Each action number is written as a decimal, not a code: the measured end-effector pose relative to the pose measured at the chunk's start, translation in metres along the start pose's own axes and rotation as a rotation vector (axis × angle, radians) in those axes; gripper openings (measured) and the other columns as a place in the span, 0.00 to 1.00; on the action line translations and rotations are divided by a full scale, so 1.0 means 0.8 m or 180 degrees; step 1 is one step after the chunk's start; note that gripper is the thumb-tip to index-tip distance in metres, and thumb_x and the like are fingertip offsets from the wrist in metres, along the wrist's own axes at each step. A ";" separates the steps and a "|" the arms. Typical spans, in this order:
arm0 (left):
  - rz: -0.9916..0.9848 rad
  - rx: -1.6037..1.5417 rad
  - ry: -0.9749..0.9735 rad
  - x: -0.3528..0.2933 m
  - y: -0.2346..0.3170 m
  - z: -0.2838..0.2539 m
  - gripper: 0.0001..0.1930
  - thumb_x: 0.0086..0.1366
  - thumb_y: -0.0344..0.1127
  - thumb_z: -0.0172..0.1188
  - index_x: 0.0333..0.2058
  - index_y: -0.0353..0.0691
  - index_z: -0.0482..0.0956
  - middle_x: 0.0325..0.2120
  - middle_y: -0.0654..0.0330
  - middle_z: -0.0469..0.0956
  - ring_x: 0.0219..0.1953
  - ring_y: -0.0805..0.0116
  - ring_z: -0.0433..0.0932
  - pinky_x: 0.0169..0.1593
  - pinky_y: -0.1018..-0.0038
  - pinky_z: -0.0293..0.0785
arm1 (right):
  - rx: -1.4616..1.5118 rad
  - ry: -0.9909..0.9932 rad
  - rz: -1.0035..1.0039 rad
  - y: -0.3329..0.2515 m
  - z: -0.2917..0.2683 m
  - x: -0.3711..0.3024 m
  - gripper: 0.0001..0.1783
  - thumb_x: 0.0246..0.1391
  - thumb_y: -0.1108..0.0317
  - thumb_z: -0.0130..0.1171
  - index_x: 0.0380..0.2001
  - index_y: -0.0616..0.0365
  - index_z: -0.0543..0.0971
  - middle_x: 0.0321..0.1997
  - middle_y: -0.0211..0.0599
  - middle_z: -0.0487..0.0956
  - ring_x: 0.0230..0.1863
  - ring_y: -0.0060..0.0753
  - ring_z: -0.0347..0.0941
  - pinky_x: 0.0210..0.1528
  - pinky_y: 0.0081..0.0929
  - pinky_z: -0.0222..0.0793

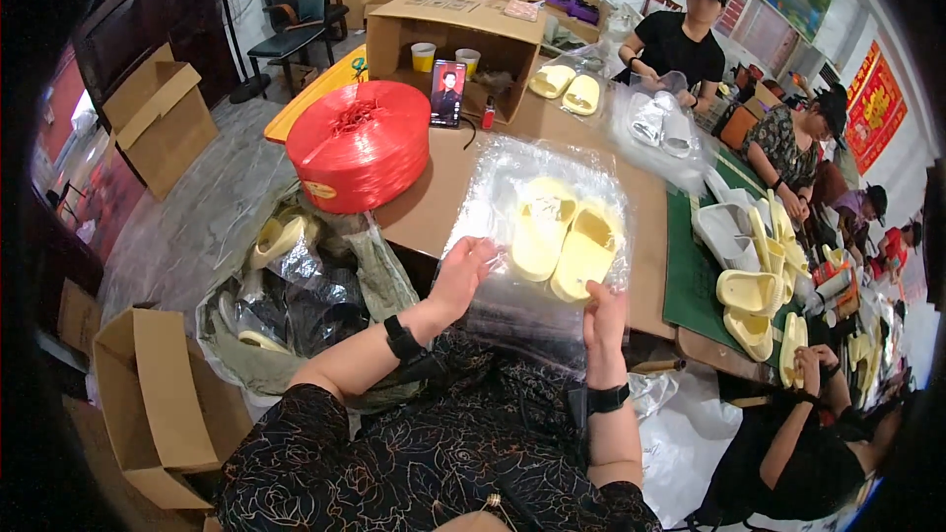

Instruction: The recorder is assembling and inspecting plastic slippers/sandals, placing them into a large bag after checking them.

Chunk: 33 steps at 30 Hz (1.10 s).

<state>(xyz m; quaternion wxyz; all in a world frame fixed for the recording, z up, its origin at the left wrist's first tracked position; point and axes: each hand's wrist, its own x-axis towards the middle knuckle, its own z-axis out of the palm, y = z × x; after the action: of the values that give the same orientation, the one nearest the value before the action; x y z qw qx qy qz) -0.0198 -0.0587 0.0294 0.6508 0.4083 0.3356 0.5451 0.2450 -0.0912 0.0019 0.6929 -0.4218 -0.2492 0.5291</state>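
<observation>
Busy packing room: a long brown worktable [434,207] runs away from the hands, with a green mat [695,276] off to the right of them. Big red spool of plastic twine [362,143] sits up and to the left of the left hand, and an open cardboard box [453,34] is further out past that. More loose yellow slides [754,300] are piled to the right of the right hand, where other people sit working.

Left hand [461,271] has its fingers curled, pinching the left edge of a clear plastic bag [537,236]. Right hand [603,315] grips the bag's lower right edge, thumb on top. Inside the bag, just between and above both hands, lies a pair of pale yellow slide sandals [562,236] side by side. The bag rests on the table's near edge.
</observation>
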 end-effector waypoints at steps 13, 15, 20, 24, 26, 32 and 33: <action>-0.0827 -0.1199 -0.0821 -0.049 0.040 -0.033 0.21 0.66 0.28 0.56 0.57 0.35 0.69 0.51 0.57 0.76 0.53 0.64 0.76 0.56 0.67 0.73 | -0.0772 -0.0913 -0.0568 -0.019 0.107 -0.101 0.27 0.53 0.79 0.62 0.54 0.61 0.64 0.50 0.38 0.75 0.49 0.29 0.74 0.52 0.26 0.71; -0.0934 -0.1393 -0.0948 -0.058 0.035 -0.047 0.22 0.67 0.30 0.54 0.59 0.34 0.65 0.53 0.52 0.74 0.55 0.58 0.75 0.59 0.60 0.73 | -0.0589 -0.1079 -0.0177 -0.011 0.112 -0.108 0.26 0.54 0.78 0.62 0.54 0.61 0.63 0.50 0.40 0.75 0.50 0.29 0.74 0.52 0.27 0.73; -0.1360 -0.1172 -0.0464 -0.087 0.052 -0.053 0.23 0.68 0.32 0.53 0.59 0.30 0.64 0.52 0.49 0.74 0.52 0.57 0.77 0.55 0.60 0.77 | -0.0753 -0.1155 -0.0094 -0.001 0.125 -0.116 0.26 0.54 0.76 0.64 0.53 0.62 0.64 0.51 0.38 0.75 0.49 0.29 0.74 0.52 0.27 0.72; -0.1153 -0.1339 -0.0108 -0.123 0.071 -0.118 0.25 0.60 0.29 0.58 0.57 0.29 0.68 0.46 0.49 0.78 0.45 0.56 0.81 0.50 0.62 0.79 | -0.1593 -0.2239 0.0027 -0.001 0.120 -0.112 0.33 0.50 0.69 0.70 0.56 0.60 0.64 0.55 0.35 0.72 0.56 0.29 0.69 0.59 0.32 0.66; -0.0937 -0.1448 -0.0375 -0.140 0.073 -0.203 0.26 0.61 0.26 0.59 0.58 0.32 0.67 0.51 0.50 0.75 0.50 0.58 0.78 0.55 0.61 0.76 | -0.1938 -0.2765 -0.0233 -0.013 0.123 -0.115 0.40 0.46 0.66 0.73 0.59 0.56 0.64 0.60 0.34 0.68 0.61 0.31 0.64 0.62 0.34 0.61; -0.0976 0.0337 0.0686 -0.244 0.196 -0.355 0.29 0.57 0.27 0.63 0.58 0.34 0.68 0.49 0.54 0.77 0.49 0.61 0.79 0.54 0.64 0.75 | -0.1785 -0.1779 0.0210 -0.005 0.078 -0.087 0.24 0.54 0.73 0.64 0.53 0.56 0.71 0.52 0.33 0.75 0.52 0.27 0.71 0.53 0.26 0.68; -0.0965 0.0334 0.0749 -0.262 0.190 -0.379 0.29 0.57 0.27 0.63 0.58 0.34 0.68 0.49 0.54 0.77 0.49 0.61 0.79 0.54 0.64 0.75 | -0.1838 -0.1594 0.0178 0.001 0.072 -0.081 0.18 0.57 0.71 0.62 0.50 0.56 0.74 0.47 0.31 0.78 0.47 0.23 0.73 0.48 0.23 0.69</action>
<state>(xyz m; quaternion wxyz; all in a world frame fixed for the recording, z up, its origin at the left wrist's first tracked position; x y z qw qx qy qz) -0.3910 -0.2034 0.0299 0.6596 0.3199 0.4949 0.4666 0.1784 -0.1336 0.0382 0.4485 -0.4639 -0.5378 0.5425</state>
